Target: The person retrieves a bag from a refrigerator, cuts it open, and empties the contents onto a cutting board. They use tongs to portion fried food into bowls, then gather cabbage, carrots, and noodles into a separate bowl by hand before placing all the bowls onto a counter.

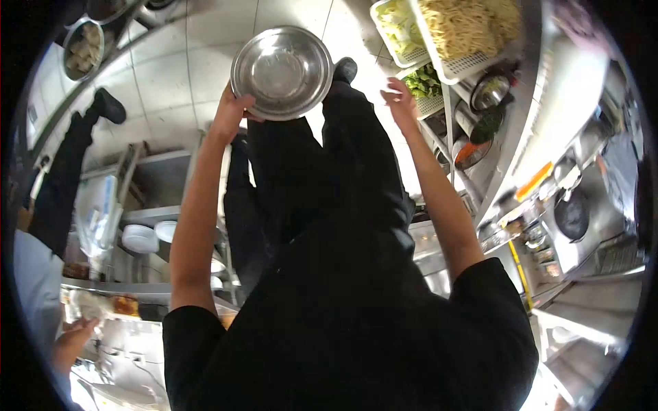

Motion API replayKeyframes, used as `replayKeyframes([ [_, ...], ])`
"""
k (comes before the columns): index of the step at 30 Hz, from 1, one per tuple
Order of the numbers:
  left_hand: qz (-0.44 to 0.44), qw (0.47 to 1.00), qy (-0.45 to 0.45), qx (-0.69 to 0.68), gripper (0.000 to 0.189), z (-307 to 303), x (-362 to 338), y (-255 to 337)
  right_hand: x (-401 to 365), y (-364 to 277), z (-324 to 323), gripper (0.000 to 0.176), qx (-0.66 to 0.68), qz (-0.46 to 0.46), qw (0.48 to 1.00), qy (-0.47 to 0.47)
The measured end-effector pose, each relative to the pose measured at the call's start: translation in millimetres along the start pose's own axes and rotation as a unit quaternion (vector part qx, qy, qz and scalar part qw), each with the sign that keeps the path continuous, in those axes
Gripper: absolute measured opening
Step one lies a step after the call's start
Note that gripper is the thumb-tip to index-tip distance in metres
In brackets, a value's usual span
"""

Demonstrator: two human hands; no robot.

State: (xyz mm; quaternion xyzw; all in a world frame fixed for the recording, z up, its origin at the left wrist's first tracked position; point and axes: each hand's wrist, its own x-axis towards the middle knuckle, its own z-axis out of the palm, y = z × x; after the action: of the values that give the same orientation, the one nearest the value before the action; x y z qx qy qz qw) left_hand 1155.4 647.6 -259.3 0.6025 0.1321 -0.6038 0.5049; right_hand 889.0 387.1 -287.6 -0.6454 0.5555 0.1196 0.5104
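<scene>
My left hand (232,113) grips the rim of a round, shiny metal bowl (281,72) at its lower left, thumb over the edge. The bowl's inside faces up toward me and shows only reflections. Off to the right, my right hand (401,103) is in the air with its fingers apart and nothing in them. It is nearest to a white basket of green leafy vegetables (423,83). Above that stand a basket of pale chopped vegetables (401,31) and a white basket of noodles (473,38).
Metal bowls with orange shreds (471,152) and other food stand on the right-hand shelf. A wok (571,214) lies farther right. At left are stacked white plates (140,238), a bowl of pale chunks (83,51) and another person (38,274). The floor is tiled (161,68).
</scene>
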Motion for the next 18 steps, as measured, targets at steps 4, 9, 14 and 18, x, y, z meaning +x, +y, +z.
replayKeyframes([
  [4, 0.009, 0.999, 0.038, -0.038, 0.058, 25.8, 87.5, -69.7, 115.9, 98.7, -35.7, 0.059, -0.271, -0.046, 0.954, 0.120],
  [9, 0.090, 0.991, 0.080, -0.057, 0.057, 96.3, 185.7, -123.3, 231.7, 118.5, -31.0, 0.065, -0.371, -0.147, 0.896, 0.194],
  [14, 0.147, 0.982, 0.072, -0.096, 0.053, 151.0, 241.4, -145.4, 322.5, 125.0, -17.0, 0.060, -0.503, -0.349, 0.739, 0.281],
  [18, 0.149, 0.982, 0.071, -0.092, 0.049, 180.8, 246.4, -166.0, 349.4, 171.1, -29.5, 0.077, -0.383, -0.383, 0.807, 0.234],
])
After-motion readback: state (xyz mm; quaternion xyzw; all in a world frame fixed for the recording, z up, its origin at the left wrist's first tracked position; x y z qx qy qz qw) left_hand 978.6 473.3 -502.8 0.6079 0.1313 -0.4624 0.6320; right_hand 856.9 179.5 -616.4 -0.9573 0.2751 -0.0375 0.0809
